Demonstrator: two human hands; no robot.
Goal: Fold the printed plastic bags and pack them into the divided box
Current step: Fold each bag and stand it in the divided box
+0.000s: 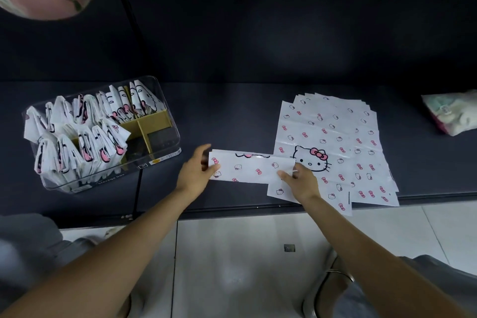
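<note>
A dark counter point(232, 116) is lying under a bag folded into a long strip point(251, 166). The left hand point(197, 175) is pinching its left end, the right hand point(300, 181) its right end. Flat bags point(335, 137) are lying just right; the divided box point(165, 121), half-filled, is sitting left.

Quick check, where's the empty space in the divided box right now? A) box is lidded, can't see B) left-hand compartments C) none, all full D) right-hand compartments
D: in the divided box, folded bags fill the left and rear sections, while the brown dividers at the right end stand bare with nothing between them.
</note>
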